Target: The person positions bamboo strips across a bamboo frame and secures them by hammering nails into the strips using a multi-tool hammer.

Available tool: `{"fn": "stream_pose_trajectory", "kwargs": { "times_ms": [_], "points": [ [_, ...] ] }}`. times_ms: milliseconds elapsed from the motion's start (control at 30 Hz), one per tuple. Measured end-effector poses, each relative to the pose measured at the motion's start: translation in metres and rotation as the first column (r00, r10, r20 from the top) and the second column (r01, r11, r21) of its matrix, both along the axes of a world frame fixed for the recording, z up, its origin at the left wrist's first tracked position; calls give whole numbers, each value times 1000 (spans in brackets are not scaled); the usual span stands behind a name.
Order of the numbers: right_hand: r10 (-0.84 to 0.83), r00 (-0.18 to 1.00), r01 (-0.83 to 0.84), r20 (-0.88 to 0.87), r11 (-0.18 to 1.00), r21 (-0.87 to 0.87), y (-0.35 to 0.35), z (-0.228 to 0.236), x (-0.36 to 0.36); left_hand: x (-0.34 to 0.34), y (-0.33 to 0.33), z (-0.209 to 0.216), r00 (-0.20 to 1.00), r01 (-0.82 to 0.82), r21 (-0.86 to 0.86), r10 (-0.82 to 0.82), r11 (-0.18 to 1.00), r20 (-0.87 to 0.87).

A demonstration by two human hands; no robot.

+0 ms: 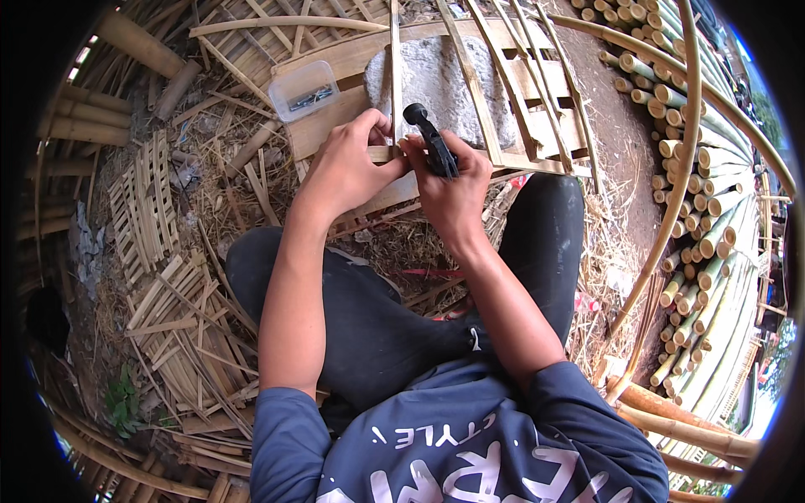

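My right hand (457, 180) is closed round a black hammer (432, 138), its round face pointing away from me and its handle mostly hidden by the hand. The right thumb and fingertips come close to a joint of bamboo slats. My left hand (345, 163) pinches the crossing slat (381, 154) at that joint, where it meets a long upright slat (397, 75). Whether a nail sits between the fingertips I cannot tell. The slat frame, with several more long slats (470, 84), lies over a flat grey stone (432, 71).
A clear plastic box (303, 90) holding small metal nails stands left of the stone, on wooden boards (356, 42). Bamboo offcuts and a woven slat panel (144, 210) litter the ground at left. Stacked bamboo poles (704, 201) line the right, behind a curved pole (683, 168).
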State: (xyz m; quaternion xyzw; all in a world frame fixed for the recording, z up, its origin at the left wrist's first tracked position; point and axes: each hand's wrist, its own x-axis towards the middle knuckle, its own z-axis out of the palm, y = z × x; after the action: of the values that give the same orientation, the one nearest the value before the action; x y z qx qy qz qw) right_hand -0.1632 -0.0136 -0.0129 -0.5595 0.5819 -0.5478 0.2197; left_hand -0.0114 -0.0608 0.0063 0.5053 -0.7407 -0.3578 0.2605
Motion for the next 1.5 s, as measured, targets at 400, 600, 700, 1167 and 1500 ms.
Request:
{"fn": "stream_pose_trajectory", "kwargs": {
  "times_ms": [400, 600, 700, 1167, 1500],
  "points": [
    [29, 998, -29, -59, 1000, 2, 1, 2, -4, -8, 9, 8, 998, -38, -272, 49, 962, 35],
    [17, 999, -17, -32, 1000, 7, 2, 4, -2, -9, 9, 9, 999, -39, -222, 41, 974, 4],
    [12, 1000, -11, -20, 999, 45, 3, 6, -2, -9, 10, 8, 999, -47, -215, 48, 975, 1],
    [37, 992, -45, -119, 997, -62, 2, 0, -6, -8, 7, 4, 999, -30, -217, 26, 976, -22],
    [99, 993, -105, -71, 990, -89, 6, 3, -9, -2, 6, -1, 996, 24, -208, -41, 978, -78]
  ]
}}
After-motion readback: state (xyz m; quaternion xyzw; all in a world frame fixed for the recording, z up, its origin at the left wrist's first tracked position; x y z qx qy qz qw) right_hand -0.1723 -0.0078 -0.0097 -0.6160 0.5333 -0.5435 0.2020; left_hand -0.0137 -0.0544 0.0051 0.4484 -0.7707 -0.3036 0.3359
